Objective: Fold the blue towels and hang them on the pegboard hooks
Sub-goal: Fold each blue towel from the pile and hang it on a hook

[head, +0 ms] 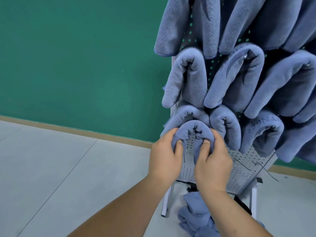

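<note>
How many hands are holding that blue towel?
2. The left hand grips the towel on its left side, the right hand on its right. No others are in view.

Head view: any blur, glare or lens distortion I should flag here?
Head view: soft even light, no glare; left hand, right hand and the folded towel they grip look sharp. Head view: wide-angle lens tilts the pegboard; hung towels at the top edge look soft.

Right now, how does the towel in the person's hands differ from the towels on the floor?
The held towel is folded into an arch against the pegboard; the floor towels lie crumpled in a heap. The left hand and right hand grip the held towel; the floor towels are in no hand. Both are the same blue cloth.
</note>
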Action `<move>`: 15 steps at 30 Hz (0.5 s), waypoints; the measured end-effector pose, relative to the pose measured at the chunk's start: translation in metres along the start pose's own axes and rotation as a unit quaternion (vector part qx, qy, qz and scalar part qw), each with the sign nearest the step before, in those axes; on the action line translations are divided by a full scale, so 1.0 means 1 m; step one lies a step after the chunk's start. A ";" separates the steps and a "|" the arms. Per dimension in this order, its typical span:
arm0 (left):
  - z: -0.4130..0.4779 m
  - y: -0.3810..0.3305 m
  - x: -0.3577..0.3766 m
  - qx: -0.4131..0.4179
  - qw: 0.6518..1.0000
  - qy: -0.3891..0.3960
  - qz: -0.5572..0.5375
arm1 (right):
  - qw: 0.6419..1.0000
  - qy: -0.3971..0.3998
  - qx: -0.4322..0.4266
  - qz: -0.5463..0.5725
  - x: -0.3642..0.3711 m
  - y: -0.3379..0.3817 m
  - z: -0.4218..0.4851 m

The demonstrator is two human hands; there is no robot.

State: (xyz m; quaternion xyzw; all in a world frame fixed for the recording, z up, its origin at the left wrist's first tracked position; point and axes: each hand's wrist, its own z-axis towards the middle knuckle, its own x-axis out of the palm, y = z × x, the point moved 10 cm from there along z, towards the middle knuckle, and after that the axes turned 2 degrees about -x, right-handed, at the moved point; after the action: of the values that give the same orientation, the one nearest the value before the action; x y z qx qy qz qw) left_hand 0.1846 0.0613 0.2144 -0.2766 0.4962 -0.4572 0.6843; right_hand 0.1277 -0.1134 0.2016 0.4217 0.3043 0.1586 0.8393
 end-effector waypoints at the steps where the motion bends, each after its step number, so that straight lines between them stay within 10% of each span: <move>1: 0.001 0.003 0.001 -0.001 1.000 0.001 0.009 | 1.000 0.002 -0.003 -0.024 0.001 -0.001 0.000; 7: 0.002 0.048 0.016 -0.072 0.989 0.061 0.116 | 0.973 0.147 -0.068 -0.164 0.046 -0.010 -0.005; 15: 0.010 0.062 0.026 -0.101 0.992 0.014 0.076 | 0.984 0.130 -0.074 -0.099 0.056 -0.018 -0.001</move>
State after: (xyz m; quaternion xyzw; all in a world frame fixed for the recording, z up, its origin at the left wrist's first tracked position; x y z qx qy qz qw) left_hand 0.2178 0.0633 0.1552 -0.2989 0.5689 -0.3551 0.6789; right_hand 0.1703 -0.0945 0.1653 0.3022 0.4387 0.1497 0.8330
